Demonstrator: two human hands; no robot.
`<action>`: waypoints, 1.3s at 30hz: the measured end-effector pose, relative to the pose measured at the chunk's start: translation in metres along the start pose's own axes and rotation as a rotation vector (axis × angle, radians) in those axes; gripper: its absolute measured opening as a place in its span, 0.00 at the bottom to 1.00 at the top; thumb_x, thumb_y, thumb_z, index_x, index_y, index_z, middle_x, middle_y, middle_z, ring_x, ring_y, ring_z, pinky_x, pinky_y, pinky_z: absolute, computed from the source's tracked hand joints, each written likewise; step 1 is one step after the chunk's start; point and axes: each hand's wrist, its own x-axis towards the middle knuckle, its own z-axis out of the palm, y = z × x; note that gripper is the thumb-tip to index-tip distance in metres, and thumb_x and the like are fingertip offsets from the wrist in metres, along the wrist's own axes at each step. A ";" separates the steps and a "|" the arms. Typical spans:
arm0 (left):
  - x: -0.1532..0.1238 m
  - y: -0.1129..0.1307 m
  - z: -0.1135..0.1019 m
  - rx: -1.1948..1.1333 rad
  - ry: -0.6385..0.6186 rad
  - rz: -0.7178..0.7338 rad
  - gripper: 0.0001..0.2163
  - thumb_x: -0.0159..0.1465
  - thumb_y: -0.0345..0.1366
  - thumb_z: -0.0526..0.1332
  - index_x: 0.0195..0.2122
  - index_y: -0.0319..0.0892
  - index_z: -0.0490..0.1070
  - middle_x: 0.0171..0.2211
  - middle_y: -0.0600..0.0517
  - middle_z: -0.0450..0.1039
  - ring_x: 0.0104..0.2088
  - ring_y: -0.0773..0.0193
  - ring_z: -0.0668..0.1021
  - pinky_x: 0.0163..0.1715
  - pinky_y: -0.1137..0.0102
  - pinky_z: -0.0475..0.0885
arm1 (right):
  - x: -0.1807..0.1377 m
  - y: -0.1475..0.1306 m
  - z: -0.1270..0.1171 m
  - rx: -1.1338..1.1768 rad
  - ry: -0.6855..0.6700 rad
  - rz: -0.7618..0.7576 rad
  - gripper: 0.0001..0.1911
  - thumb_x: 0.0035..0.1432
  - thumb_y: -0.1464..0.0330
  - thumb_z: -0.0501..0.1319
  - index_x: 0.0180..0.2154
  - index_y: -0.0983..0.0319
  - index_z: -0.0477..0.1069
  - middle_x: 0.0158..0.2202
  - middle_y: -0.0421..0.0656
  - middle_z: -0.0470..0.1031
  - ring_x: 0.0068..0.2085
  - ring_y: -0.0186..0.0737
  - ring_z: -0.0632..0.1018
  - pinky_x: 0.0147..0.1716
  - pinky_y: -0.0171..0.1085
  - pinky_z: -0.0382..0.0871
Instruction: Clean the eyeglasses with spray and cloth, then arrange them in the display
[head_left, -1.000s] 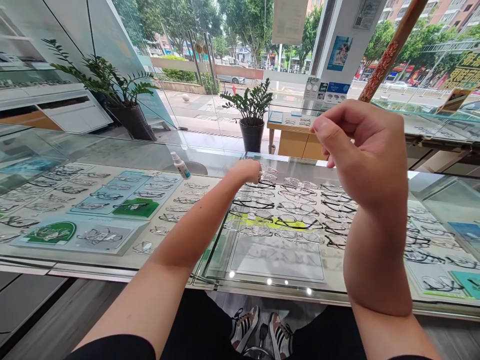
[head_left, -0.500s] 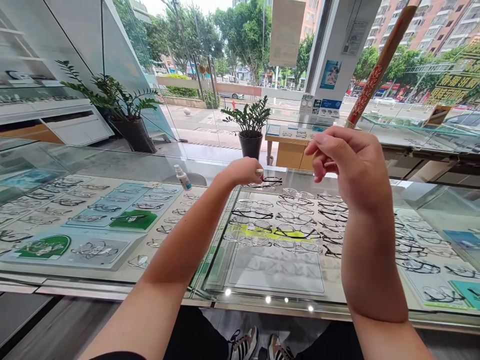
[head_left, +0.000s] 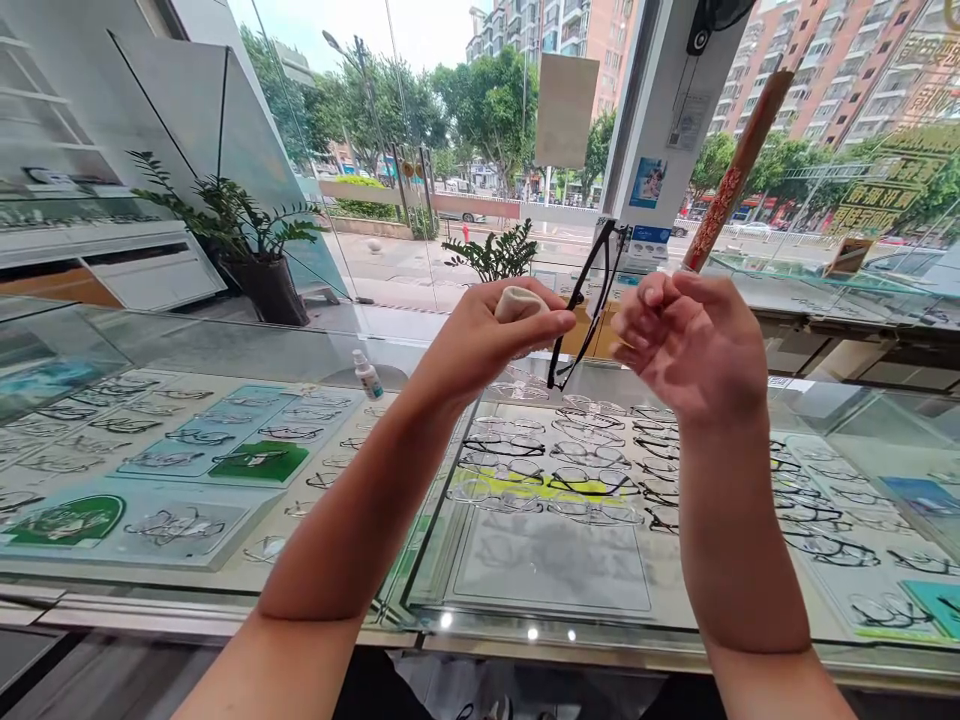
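My left hand (head_left: 491, 335) is raised above the glass counter (head_left: 525, 610), pinching a pair of black-framed glasses (head_left: 589, 300) that hang tilted between both hands. A small beige cloth (head_left: 519, 300) is tucked in the same hand. My right hand (head_left: 694, 345) hovers just right of the glasses, fingers loosely curled and apart, holding nothing that I can see. Rows of spectacles (head_left: 570, 450) lie in the display case under the glass below.
A small spray bottle (head_left: 367, 375) stands on the counter left of my left arm. Green and blue display pads (head_left: 255, 460) sit in the left case. Potted plants (head_left: 247, 235) stand by the window behind the counter.
My left hand has lifted the black glasses from the far side of the counter up to chest height. My right hand has lowered and opened toward them.
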 end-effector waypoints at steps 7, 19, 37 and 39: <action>-0.005 0.009 0.006 -0.087 0.000 -0.022 0.18 0.51 0.45 0.84 0.30 0.43 0.78 0.23 0.58 0.67 0.25 0.71 0.67 0.24 0.72 0.59 | 0.001 0.004 0.000 0.072 -0.061 0.097 0.23 0.55 0.51 0.75 0.33 0.54 0.63 0.33 0.38 0.61 0.31 0.36 0.63 0.30 0.41 0.66; -0.009 0.010 0.008 -0.071 0.013 0.002 0.17 0.54 0.45 0.84 0.32 0.44 0.79 0.23 0.57 0.67 0.25 0.71 0.68 0.24 0.72 0.60 | 0.009 0.014 -0.009 0.096 -0.131 0.162 0.24 0.45 0.79 0.69 0.37 0.53 0.61 0.36 0.37 0.67 0.37 0.37 0.72 0.34 0.40 0.69; -0.006 0.009 0.009 -0.164 -0.039 -0.067 0.20 0.54 0.46 0.84 0.30 0.44 0.76 0.23 0.58 0.66 0.23 0.71 0.67 0.23 0.72 0.59 | 0.007 0.018 -0.008 0.116 -0.041 0.159 0.24 0.49 0.77 0.73 0.38 0.54 0.61 0.38 0.36 0.71 0.40 0.37 0.77 0.38 0.39 0.75; -0.006 0.009 0.007 -0.177 -0.054 -0.116 0.20 0.54 0.48 0.84 0.31 0.44 0.75 0.22 0.59 0.65 0.22 0.71 0.65 0.21 0.71 0.57 | 0.008 0.021 -0.007 0.072 0.021 0.097 0.25 0.49 0.75 0.74 0.38 0.54 0.60 0.38 0.36 0.70 0.40 0.37 0.76 0.38 0.38 0.75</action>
